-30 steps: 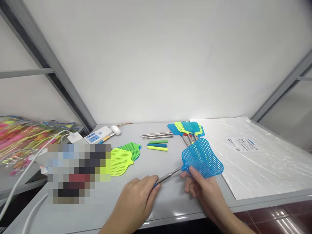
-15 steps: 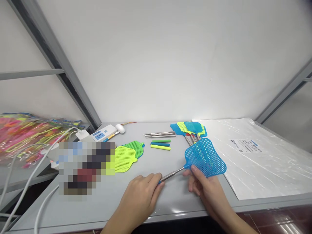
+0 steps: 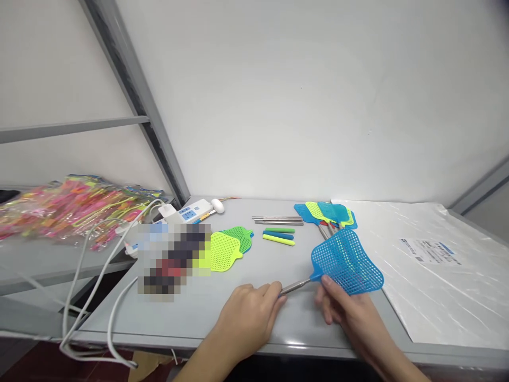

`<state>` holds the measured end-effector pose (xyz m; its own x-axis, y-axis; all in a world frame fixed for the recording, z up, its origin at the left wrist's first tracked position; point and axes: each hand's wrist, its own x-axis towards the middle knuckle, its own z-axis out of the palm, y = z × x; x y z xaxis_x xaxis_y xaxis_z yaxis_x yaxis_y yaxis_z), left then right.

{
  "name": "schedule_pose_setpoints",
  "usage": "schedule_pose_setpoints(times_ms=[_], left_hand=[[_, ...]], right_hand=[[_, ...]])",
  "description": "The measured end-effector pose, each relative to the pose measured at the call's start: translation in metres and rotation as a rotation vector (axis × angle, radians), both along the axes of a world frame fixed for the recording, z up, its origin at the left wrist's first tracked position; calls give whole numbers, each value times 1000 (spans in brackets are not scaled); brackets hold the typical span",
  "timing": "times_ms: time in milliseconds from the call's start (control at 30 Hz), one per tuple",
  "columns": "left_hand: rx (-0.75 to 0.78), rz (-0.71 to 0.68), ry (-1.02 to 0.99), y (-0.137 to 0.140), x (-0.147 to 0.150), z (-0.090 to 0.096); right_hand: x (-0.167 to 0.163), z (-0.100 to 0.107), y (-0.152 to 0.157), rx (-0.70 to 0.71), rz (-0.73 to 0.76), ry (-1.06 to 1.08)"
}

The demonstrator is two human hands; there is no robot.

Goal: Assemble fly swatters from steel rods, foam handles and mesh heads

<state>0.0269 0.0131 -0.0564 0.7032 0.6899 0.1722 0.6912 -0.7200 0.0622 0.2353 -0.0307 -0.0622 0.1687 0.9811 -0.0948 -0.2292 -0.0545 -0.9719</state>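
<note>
A blue fly swatter [image 3: 345, 265] with a metal rod is held low over the near part of the table by both hands. My left hand [image 3: 252, 310] is wrapped round its handle end, so most of the grip is hidden. My right hand [image 3: 350, 313] pinches the perforated head near its neck, thumb on top and fingers underneath. Just beyond lie several finished-looking swatters [image 3: 334, 213] in blue and yellow-green, partly overlapped by the held one. Left of them are thin metal rods [image 3: 278, 219] and three coloured handle grips [image 3: 278, 237]. Loose green and yellow swatter heads [image 3: 225, 252] rest farther left.
A power strip [image 3: 189, 213] with white cables [image 3: 107, 254] stands at the table's left edge. Bagged colourful items [image 3: 79, 207] lie on the shelf beyond it. White plastic packaging [image 3: 437, 286] covers the right side. A blurred patch [image 3: 175, 260] hides something beside the loose heads.
My view has turned to the left, so everything sits farther right in the picture. Both hands keep their hold on the fly swatter, with little visible change in its pose.
</note>
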Motion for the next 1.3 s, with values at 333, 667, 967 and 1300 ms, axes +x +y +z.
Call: schedule_pose_setpoints(times_ms=[333, 667, 967, 1300], left_hand=[[-93, 67, -41, -9, -2, 18], [-1232, 44, -1024, -21, 18, 24], [-909, 21, -962, -24, 20, 32], [-838, 22, -1602, -3, 77, 48]], right_hand=[[-3, 21, -1, 31, 102, -99], [-26, 39, 21, 101, 269, -161], [-29, 60, 13, 260, 250, -597], [-20, 70, 16, 350, 212, -962]])
